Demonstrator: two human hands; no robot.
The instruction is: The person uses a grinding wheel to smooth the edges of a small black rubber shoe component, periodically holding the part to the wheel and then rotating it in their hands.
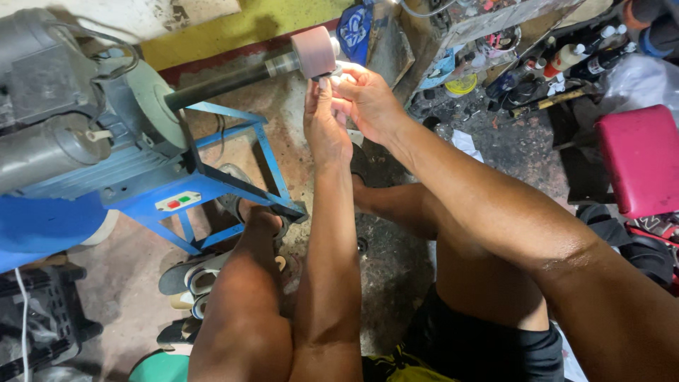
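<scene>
A pink cylindrical sanding drum (314, 51) sits at the end of a dark shaft (219, 85) driven by a grey motor (49, 134) on a blue metal stand (205, 187). My left hand (324, 124) and my right hand (368, 99) are raised together just right of and below the drum. Between their fingertips they pinch a small whitish piece (337, 73) held against the drum's lower edge. Most of the piece is hidden by my fingers.
My bare knees and black shorts fill the foreground. Sandals (191, 279) lie on the stained concrete floor under the stand. A pink padded stool (640, 159) stands at right. Bottles and tools (566, 60) clutter the far right floor. A black crate (39, 318) sits at lower left.
</scene>
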